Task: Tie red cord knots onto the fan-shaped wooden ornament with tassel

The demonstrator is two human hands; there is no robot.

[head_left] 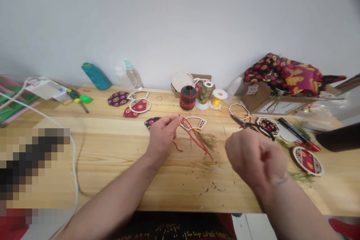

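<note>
My left hand (161, 137) pinches red cord (200, 143) between thumb and fingertips, above the middle of the table. The cord's loose strands hang to the right, beside a fan-shaped wooden frame (203, 124) and an olive-green tassel (207, 141). Partly behind this hand lies a dark patterned fabric piece (149, 122). To the right, my right hand (249, 155) is curled closed above the table, slightly blurred. Its fingertips are turned away, so whatever it grips is hidden. Just beyond it are black-handled scissors (266, 129), lying on the table.
Thread spools stand at the back: black-and-red (188, 99), olive (205, 93), yellow (216, 101). A teal cone (96, 76) leans on the wall. Fabric drapes over a cardboard box (257, 97). A round ornament (307, 161) and black marker (289, 127) lie right. Dark scraps dot the front.
</note>
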